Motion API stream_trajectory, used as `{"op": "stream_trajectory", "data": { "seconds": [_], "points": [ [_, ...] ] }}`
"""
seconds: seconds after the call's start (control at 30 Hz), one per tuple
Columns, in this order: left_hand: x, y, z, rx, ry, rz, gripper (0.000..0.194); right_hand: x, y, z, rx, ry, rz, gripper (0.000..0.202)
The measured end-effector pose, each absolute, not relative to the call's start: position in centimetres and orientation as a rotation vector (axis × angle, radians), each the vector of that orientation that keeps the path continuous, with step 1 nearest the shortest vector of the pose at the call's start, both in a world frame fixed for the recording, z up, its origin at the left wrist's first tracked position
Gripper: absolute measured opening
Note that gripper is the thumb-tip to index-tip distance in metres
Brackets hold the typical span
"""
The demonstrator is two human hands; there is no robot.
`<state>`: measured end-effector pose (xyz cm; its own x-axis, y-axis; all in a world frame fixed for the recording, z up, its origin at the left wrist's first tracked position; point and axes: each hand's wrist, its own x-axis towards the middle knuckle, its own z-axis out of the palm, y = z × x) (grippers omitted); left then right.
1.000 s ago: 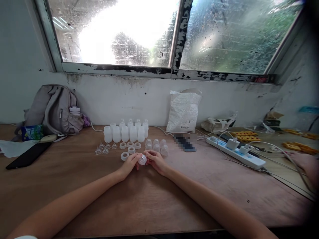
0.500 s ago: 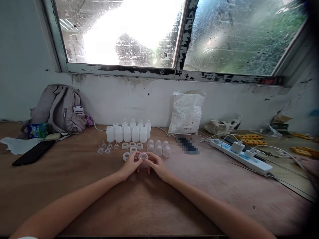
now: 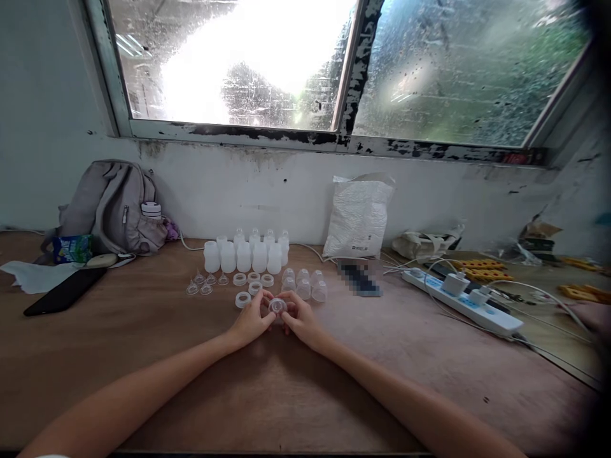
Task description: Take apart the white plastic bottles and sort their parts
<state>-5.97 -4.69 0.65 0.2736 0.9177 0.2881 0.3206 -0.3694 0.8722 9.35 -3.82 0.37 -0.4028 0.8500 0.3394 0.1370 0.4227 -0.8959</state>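
Between my two hands is a clear nipple piece (image 3: 277,306), its round face turned up toward me. My left hand (image 3: 254,318) pinches its left side, and my right hand (image 3: 301,317) grips the right side. Whether a ring surrounds it is too small to tell. White rings (image 3: 242,299) lie just beyond my left hand. Clear nipples (image 3: 205,289) stand farther left. Behind the rings are rows of frosted bottles (image 3: 243,257), several at the back topped with nipples. Clear caps (image 3: 319,291) stand beyond my right hand.
A grey backpack (image 3: 112,207) and a black phone (image 3: 67,292) are at the left. A white bag (image 3: 359,216) leans on the wall. To the right lie a blurred dark device (image 3: 367,286), a power strip (image 3: 491,316) with cables and yellow parts (image 3: 482,268). Another person's hand (image 3: 592,315) shows far right.
The clear piece has tilted and moved slightly down and right between my fingers, so its round face shows more. Both hands still hold it.
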Motion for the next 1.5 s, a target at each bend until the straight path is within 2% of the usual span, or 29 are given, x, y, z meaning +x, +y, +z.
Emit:
{"op": "stream_trajectory", "data": {
  "seconds": [0.63,0.9,1.17,1.5],
  "points": [
    [-5.9,-5.0,0.8,1.964,1.178,1.075,0.016,9.4,-4.2,0.4,-0.909,-1.924,0.868,0.023],
    [-5.9,-5.0,0.8,1.911,1.183,1.075,0.016,9.3,-4.5,0.8,-0.96,-1.931,0.787,0.015],
    [-6.0,-5.3,1.0,1.916,1.081,1.025,0.009,9.3,-4.7,0.8,-1.0,-1.976,0.699,0.011],
    [-6.0,-5.8,1.6,1.993,1.131,1.14,0.006,9.4,-4.5,0.0,-0.91,-2.071,0.408,0.011]
  ]
}}
